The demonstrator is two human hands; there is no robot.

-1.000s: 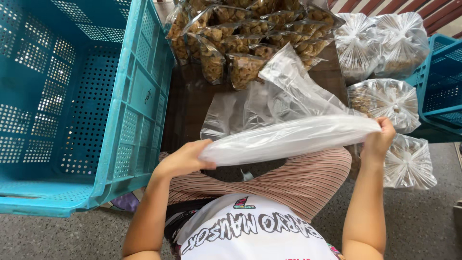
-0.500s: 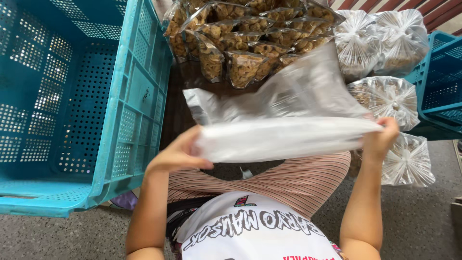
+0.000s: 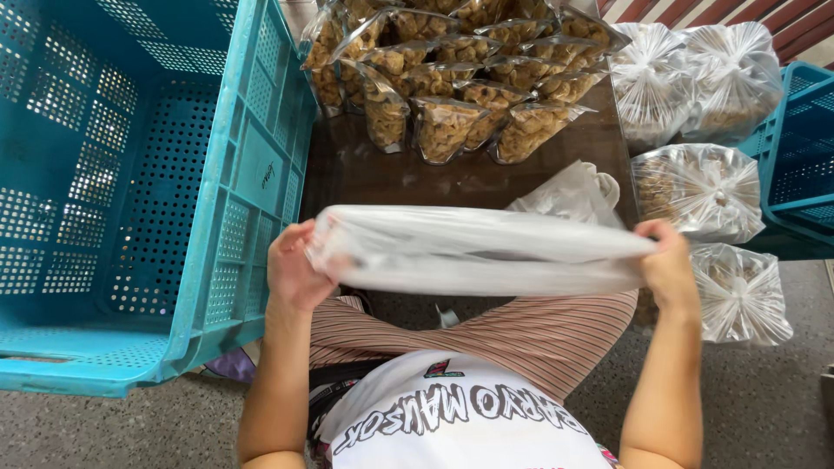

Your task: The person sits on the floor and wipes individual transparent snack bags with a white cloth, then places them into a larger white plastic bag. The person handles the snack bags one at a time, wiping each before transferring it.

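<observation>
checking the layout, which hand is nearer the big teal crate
Left. The left hand sits just beside the teal crate wall; the right hand is across the stretched plastic bag.

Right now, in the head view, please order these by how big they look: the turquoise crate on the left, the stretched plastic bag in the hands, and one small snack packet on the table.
1. Turquoise crate, largest, though it is close to the camera.
2. Stretched plastic bag, held by the left hand and right hand.
3. Snack packet, smallest, but farther away.

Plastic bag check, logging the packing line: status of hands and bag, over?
Left hand and right hand grip opposite ends. Clear plastic bag stretched flat between them over the lap. Blue crate beside the left hand, apart from it.
</observation>
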